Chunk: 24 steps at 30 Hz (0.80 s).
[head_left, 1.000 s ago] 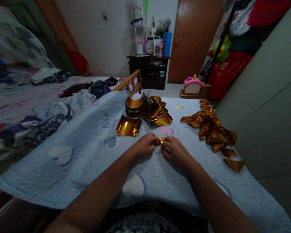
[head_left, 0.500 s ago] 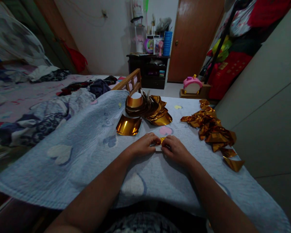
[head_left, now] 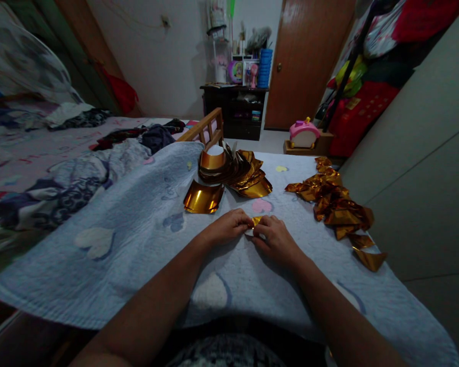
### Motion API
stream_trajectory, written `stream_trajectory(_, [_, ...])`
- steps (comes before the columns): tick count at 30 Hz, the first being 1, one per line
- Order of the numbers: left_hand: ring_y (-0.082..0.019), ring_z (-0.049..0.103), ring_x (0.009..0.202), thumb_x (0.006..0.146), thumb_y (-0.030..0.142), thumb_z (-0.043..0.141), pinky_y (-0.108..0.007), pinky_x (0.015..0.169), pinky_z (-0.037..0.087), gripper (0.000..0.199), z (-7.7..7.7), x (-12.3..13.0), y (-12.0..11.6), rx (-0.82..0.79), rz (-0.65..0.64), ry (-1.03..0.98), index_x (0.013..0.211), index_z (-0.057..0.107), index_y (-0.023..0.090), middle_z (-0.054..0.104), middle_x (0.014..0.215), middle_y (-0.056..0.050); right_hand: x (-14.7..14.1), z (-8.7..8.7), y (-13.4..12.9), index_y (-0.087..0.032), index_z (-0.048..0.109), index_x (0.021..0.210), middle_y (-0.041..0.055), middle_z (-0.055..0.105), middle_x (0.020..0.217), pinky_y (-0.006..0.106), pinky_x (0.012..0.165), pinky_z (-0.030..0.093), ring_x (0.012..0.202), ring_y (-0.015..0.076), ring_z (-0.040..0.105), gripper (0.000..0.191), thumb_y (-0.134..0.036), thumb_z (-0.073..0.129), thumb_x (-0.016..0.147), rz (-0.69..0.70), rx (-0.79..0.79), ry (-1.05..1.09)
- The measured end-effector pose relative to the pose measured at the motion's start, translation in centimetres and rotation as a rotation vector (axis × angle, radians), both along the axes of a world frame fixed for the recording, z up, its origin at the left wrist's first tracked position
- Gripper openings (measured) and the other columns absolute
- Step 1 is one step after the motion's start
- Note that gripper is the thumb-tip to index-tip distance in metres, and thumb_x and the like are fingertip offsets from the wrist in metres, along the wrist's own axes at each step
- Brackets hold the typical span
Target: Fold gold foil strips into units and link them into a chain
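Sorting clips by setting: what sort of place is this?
Likely a bedroom in a home: what looks like a pink-covered bed on the left, heaped clothes along it, and a large fan in the far-left corner.

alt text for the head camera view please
A person's left hand and right hand hold a small gold piece over a blue heart-patterned cloth. Curved gold sheets lie beyond; crumpled gold pieces lie to the right.

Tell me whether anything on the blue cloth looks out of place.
Nothing is visibly spilled. The loose heap of gold foil pieces looks slightly untidy, strung unevenly near the right edge of the blue cloth.
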State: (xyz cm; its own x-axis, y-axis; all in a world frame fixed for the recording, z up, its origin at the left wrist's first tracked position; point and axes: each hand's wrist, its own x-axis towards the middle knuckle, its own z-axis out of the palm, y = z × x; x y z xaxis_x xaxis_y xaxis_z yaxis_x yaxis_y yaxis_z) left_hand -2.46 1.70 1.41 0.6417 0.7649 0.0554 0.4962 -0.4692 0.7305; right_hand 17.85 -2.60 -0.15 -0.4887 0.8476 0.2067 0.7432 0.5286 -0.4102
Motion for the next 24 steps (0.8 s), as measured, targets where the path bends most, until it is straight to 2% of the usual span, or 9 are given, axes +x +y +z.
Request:
stream_trajectory(4, [-0.018,0.063,0.091,0.085,0.012,0.061,-0.029,0.085,0.050,0.016,-0.4,0.4,0.1,0.011,0.054,-0.007,0.093,0.075,0.015,0.065,0.092,-0.005,-0.5,0.2,-0.2,-0.021,0.072,0.091,0.0075,0.064,0.097,0.035,0.081,0.034,0.093,0.0222,0.052,0.012,-0.029,0.064,0.094,-0.058,-0.008,-0.003])
stream_trajectory(10, [-0.016,0.063,0.085,0.080,0.010,0.066,-0.027,0.078,0.049,0.016,-0.6,0.5,0.2,-0.008,0.094,-0.004,0.091,0.075,0.017,0.065,0.089,-0.003,-1.3,-0.1,0.0,-0.022,0.074,0.095,0.0069,0.065,0.094,0.035,0.077,0.031,0.092,0.0221,0.051,0.017,-0.032,0.060,0.097,-0.133,-0.013,-0.008])
stream_trajectory(13, [-0.017,0.063,0.087,0.081,0.012,0.067,-0.027,0.080,0.050,0.015,-0.5,0.5,0.2,-0.013,0.083,-0.002,0.092,0.075,0.016,0.065,0.089,-0.003,-1.4,-0.4,0.1,-0.022,0.074,0.096,0.0064,0.064,0.094,0.034,0.076,0.030,0.091,0.0220,0.052,0.016,-0.030,0.060,0.097,-0.168,-0.031,0.006])
stream_trajectory(18, [-0.018,0.064,0.090,0.081,0.012,0.066,-0.028,0.082,0.050,0.015,-0.5,0.4,0.3,-0.011,0.070,-0.003,0.091,0.076,0.016,0.067,0.091,-0.004,-1.6,-0.9,0.2,-0.020,0.069,0.086,0.0071,0.061,0.093,0.033,0.075,0.031,0.091,0.0227,0.052,0.010,-0.027,0.065,0.091,-0.245,-0.031,0.034])
stream_trajectory(24, [-0.018,0.064,0.093,0.082,0.010,0.062,-0.029,0.086,0.050,0.019,-0.3,0.4,0.3,0.000,0.043,0.001,0.093,0.076,0.017,0.068,0.092,-0.004,-1.7,-1.0,0.3,-0.020,0.064,0.081,0.0065,0.059,0.092,0.033,0.076,0.031,0.092,0.0235,0.053,0.006,-0.021,0.066,0.087,-0.264,-0.033,0.062])
